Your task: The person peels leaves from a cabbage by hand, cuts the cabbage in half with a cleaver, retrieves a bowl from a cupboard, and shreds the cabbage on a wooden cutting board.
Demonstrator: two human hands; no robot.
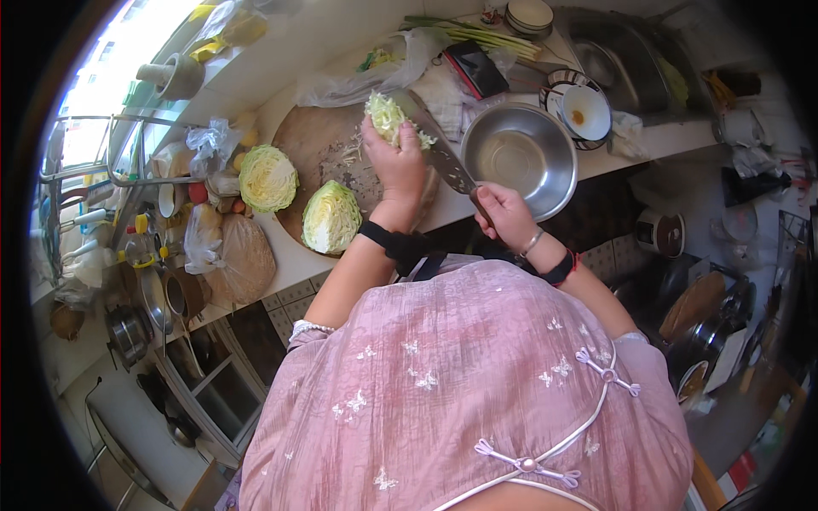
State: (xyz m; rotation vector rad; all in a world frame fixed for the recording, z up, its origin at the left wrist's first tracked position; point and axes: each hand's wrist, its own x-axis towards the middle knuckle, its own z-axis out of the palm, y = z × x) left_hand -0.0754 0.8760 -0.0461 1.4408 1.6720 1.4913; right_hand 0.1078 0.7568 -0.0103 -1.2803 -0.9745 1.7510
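Over the far part of the round wooden cutting board [319,140], my left hand [395,163] is closed around shredded cabbage [388,117], with pale strands sticking out past the fingers. My right hand [507,215] grips the handle of a kitchen knife [452,173]. Its broad blade points up and left toward the shreds and has wet bits stuck to it. One cut cabbage piece [331,217] lies on the board's near left edge. Another cabbage half [268,178] sits at the board's left side, cut face up. A steel bowl [520,160] stands to the right of the knife.
Behind the board lie a plastic bag [366,75], green onions [477,34] and a dark tablet-like device [475,70]. Stacked bowls [585,112] stand right of the steel bowl, beside a sink [626,64]. Bagged food [243,260] crowds the left counter.
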